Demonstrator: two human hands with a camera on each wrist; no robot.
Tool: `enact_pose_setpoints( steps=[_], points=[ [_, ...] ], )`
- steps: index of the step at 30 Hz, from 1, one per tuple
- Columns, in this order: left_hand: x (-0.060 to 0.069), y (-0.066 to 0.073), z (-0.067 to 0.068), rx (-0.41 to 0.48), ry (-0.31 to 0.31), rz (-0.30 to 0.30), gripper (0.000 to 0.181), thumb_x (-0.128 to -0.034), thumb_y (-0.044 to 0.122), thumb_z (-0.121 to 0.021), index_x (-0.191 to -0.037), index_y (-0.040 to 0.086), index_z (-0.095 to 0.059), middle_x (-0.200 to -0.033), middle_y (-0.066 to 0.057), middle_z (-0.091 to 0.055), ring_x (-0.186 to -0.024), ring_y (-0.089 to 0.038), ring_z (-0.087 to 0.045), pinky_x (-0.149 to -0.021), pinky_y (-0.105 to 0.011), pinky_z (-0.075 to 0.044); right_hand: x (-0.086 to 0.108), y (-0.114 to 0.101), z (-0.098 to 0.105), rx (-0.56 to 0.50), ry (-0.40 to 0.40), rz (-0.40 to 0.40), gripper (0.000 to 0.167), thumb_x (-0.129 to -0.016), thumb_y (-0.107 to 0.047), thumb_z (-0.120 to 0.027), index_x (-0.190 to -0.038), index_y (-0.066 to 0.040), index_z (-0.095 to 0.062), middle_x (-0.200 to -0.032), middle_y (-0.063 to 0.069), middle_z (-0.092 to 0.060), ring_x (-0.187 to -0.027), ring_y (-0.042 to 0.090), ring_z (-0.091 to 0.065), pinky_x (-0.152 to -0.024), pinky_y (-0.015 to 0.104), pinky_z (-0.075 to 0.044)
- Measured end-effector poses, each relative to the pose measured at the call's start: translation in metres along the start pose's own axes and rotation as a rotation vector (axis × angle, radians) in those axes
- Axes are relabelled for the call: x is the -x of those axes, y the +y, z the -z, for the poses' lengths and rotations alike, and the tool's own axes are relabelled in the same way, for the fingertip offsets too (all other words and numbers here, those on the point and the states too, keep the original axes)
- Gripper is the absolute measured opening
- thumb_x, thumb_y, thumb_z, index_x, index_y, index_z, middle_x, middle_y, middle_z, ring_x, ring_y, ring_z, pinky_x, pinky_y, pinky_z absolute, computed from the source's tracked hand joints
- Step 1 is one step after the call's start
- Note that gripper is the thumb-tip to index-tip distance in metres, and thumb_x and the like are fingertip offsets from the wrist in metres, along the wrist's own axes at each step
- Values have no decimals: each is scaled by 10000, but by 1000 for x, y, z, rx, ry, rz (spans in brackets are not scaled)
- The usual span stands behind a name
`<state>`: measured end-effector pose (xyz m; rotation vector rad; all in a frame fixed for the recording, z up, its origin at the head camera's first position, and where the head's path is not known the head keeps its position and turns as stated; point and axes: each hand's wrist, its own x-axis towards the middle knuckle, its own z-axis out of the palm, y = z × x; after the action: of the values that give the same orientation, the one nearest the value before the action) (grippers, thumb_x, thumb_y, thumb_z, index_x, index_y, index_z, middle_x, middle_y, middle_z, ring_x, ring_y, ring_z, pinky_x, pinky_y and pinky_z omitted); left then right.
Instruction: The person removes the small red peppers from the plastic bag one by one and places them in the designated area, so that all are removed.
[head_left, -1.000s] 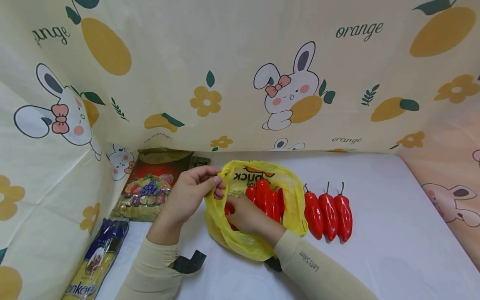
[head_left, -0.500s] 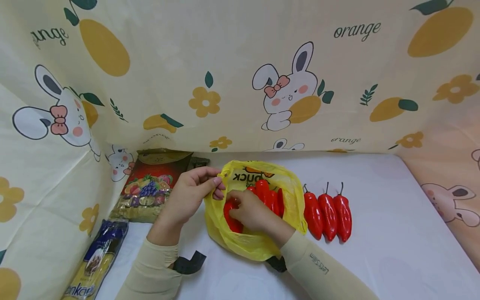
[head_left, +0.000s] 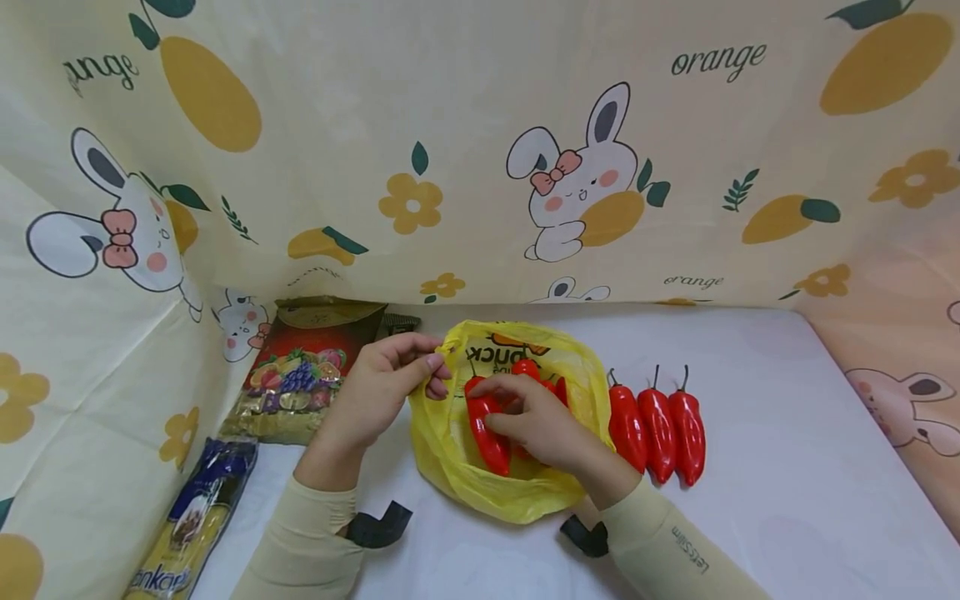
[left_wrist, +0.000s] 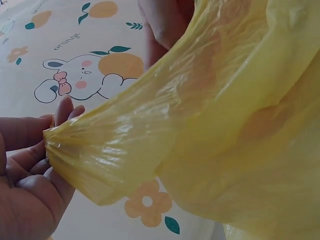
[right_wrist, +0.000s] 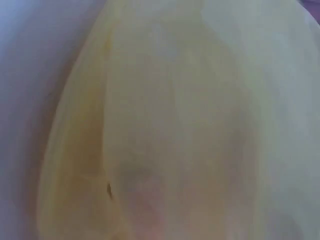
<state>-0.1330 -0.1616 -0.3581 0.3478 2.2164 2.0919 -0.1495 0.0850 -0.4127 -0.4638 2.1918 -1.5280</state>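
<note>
A yellow plastic bag stands with its mouth spread, several red chili peppers inside. My left hand pinches the bag's left rim; the left wrist view shows the bag's film gathered between thumb and fingers. Over the bag's mouth, my right hand grips one red chili pepper, its stem pointing up and away. Part of that pepper is behind the fingers. Three more red chili peppers lie side by side to the right of the bag. In the right wrist view, blurred yellow film hides the hand.
A fruit-printed package leans at the back left, and a blue and yellow pasta packet lies in front of it. A patterned cloth wall closes off the back and sides. White table surface extends to the right.
My right hand has come up and to the right from deeper in the bag, lifting a pepper into view. My left hand keeps its hold on the rim.
</note>
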Motion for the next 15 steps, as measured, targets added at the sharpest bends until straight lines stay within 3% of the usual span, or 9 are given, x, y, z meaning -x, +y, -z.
enact_pose_setpoints(
  steps=[9,15],
  points=[
    [-1,-1,0,-6,15,4,182,-1099,-29,-601,-1237,-119,-680,-993,-201,-719,-814,-226,-734,-804,-332,-657,28,7,23,-29,-20,17,351,-1027,-137,-763,-1365,-217,-716,-1260,130,-609,-1025,360,-610,-775,447,-642],
    [-1,-2,0,5,13,6,180,-1099,-31,-600,-1231,-129,-673,-990,-202,-716,-812,-219,-731,-806,-326,-655,41,17,41,-7,-36,73,360,-1025,-124,-760,-1375,-184,-703,-1341,125,-596,-1113,376,-583,-798,408,-653]
  ],
)
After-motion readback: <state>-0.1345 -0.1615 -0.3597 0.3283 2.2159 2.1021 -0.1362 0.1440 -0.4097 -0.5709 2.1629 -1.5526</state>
